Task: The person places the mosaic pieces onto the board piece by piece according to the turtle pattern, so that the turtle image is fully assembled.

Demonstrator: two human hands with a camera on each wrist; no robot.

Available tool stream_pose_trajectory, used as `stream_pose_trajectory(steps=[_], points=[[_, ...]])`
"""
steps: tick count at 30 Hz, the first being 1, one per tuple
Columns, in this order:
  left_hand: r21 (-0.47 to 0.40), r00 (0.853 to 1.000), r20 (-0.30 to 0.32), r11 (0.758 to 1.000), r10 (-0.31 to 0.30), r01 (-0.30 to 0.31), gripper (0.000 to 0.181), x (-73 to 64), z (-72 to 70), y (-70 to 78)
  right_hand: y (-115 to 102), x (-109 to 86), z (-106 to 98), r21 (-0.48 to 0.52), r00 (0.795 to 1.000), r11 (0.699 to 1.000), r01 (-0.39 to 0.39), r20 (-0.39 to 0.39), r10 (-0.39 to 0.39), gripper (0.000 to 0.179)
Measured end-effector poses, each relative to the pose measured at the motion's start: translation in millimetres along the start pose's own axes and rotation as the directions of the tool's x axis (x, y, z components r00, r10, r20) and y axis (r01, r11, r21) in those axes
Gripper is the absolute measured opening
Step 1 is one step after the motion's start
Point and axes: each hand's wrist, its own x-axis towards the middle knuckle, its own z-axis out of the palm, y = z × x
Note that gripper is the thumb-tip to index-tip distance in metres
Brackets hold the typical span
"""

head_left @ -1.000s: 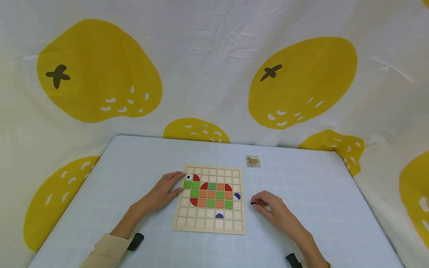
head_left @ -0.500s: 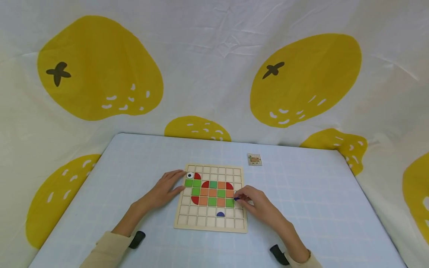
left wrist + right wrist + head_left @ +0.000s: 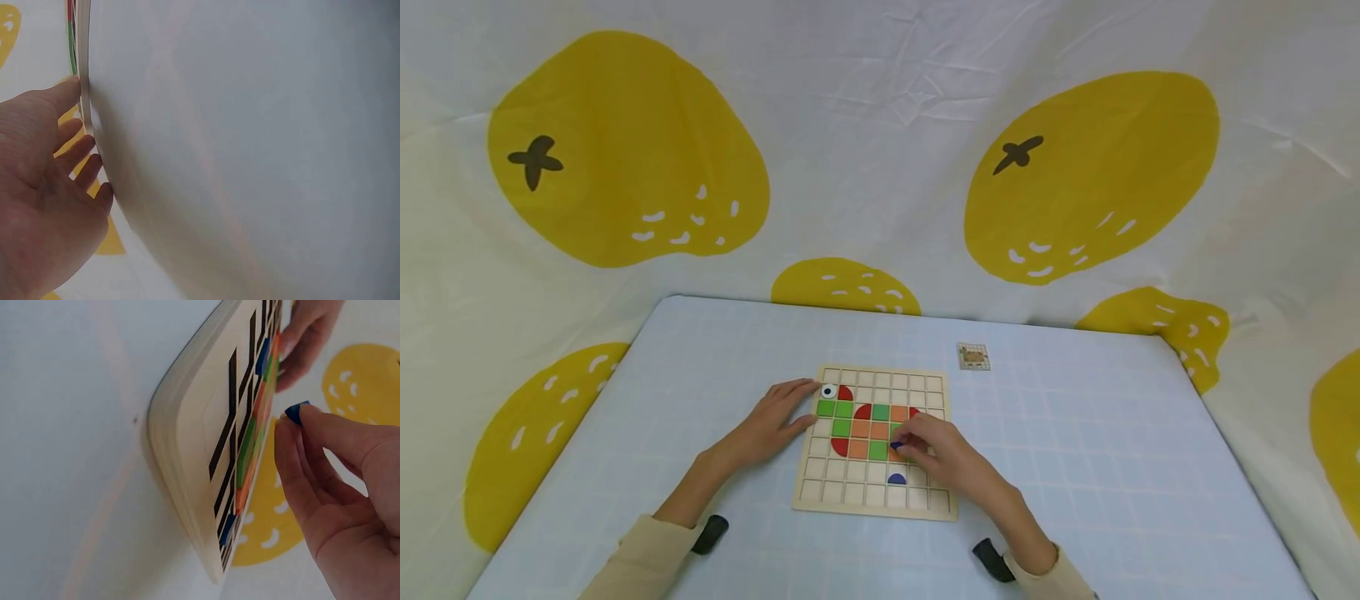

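My right hand (image 3: pixel 951 457) pinches a small blue tile (image 3: pixel 296 413) between thumb and fingertips, above the square wooden grid board (image 3: pixel 872 511). Coloured tiles fill part of the grid: green squares (image 3: pixel 835 408), orange squares (image 3: pixel 859 439), red quarter-rounds and a white eye tile (image 3: pixel 828 391). A blue half-round tile (image 3: pixel 897 479) sits in a lower cell. Another blue tile (image 3: pixel 227 530), near the right edge, shows in the right wrist view but hides behind my hand in the head view. My left hand (image 3: pixel 769 427) rests at the board's left edge, fingers extended, fingertips touching it.
A small picture card (image 3: pixel 973 357) lies on the table behind the board to the right. The pale blue checked tabletop (image 3: pixel 1120 467) reaches back to a white cloth (image 3: pixel 865 167) printed with large yellow fruit. A black wrist camera (image 3: pixel 710 535) sits by the left sleeve.
My right hand has moved left from beside the board to over its middle, carrying the blue tile. The left hand stays at the board's edge. The head view has shifted slightly.
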Motion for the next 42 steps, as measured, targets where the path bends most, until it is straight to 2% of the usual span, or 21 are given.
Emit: stream_pose_trajectory(steps=[10,19,25,33,42], points=[[0.008,1.000,0.008,1.000,-0.006,0.005,0.058,1.8,0.0,2.0,-11,15.3,16,0.000,0.995,0.997,0.075,0.062,-0.074,0.012],[0.006,1.000,-0.001,1.000,-0.004,0.004,0.058,0.5,0.2,1.1,-18,20.4,31,0.033,0.990,0.998,0.058,0.125,-0.061,0.013],[-0.005,1.000,-0.002,1.000,0.009,-0.009,0.058,1.8,0.1,0.5,-22,24.4,38,0.002,0.987,1.000,0.022,0.159,-0.022,0.013],[-0.008,1.000,-0.006,1.000,0.017,-0.018,0.057,2.3,1.5,-2.0,-27,28.7,42,-0.048,0.988,0.999,0.009,0.157,-0.001,0.009],[0.006,1.000,-0.001,1.000,0.004,-0.004,0.058,1.7,1.4,-3.2,-27,27.7,42,-0.087,0.987,0.994,0.059,0.155,-0.045,0.010]])
